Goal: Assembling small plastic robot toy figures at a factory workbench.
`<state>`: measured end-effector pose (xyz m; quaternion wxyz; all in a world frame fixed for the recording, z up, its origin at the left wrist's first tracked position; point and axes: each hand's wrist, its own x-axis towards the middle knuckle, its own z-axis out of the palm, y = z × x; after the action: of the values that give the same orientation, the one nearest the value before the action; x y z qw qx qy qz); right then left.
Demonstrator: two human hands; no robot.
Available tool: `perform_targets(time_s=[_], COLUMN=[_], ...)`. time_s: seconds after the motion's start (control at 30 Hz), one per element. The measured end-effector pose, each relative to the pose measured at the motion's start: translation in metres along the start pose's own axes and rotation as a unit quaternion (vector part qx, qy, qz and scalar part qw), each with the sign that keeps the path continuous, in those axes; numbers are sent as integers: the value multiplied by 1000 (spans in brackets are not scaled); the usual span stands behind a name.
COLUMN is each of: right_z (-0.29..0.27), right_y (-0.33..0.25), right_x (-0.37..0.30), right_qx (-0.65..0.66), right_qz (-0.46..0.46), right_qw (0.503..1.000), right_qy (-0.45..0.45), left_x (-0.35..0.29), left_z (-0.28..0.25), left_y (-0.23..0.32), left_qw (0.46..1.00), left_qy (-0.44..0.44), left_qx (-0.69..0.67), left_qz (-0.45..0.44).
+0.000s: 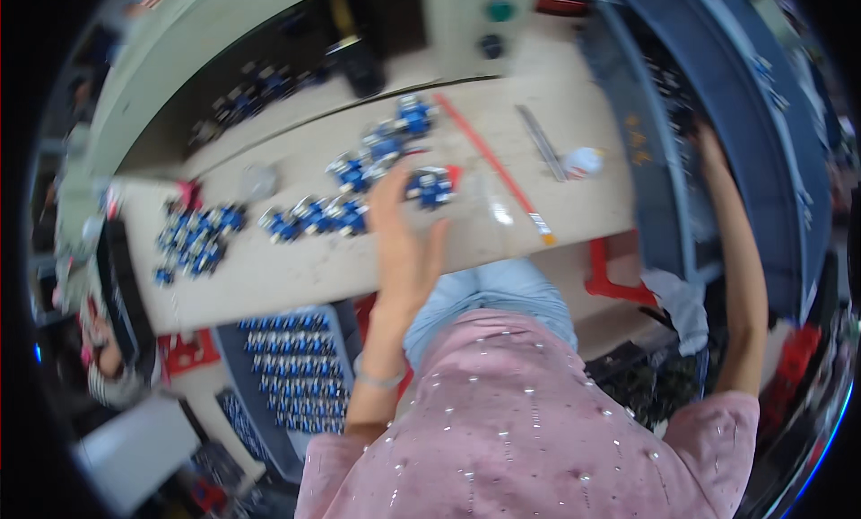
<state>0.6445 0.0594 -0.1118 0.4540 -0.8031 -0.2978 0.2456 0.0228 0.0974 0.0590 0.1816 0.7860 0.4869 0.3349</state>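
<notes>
The left hand [404, 236] lies open, fingers spread, just beside a small blue component [431, 186] on the workbench [359, 259]. The right hand [707, 142] reaches into a dark blue bin [717, 88]; its grip cannot be told, seemingly hidden by blur.

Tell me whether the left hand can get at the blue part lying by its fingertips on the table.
Probably yes: the left hand hovers open beside the blue part, nothing lying between them on the table.

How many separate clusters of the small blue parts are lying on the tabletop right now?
3, though blur may hide more. One cluster sits at the table's left end, a second left of the left hand, and a third runs up the far edge.
</notes>
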Motion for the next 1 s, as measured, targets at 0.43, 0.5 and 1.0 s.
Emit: perform_targets(time_s=[0.43, 0.5, 1.0], right_z=[18, 63, 184], right_y=[-270, -284, -236], right_x=[-316, -349, -292], right_qx=[-194, -128, -229], right_qz=[-228, -176, -211], right_qw=[932, 967, 935], right_qy=[204, 135, -172], left_x=[30, 29, 20], left_z=[60, 62, 57], left_y=[3, 0, 15], left_qw=[993, 996, 947], left_qy=[-18, -23, -53], left_qx=[-114, -80, -292], left_qz=[13, 43, -124])
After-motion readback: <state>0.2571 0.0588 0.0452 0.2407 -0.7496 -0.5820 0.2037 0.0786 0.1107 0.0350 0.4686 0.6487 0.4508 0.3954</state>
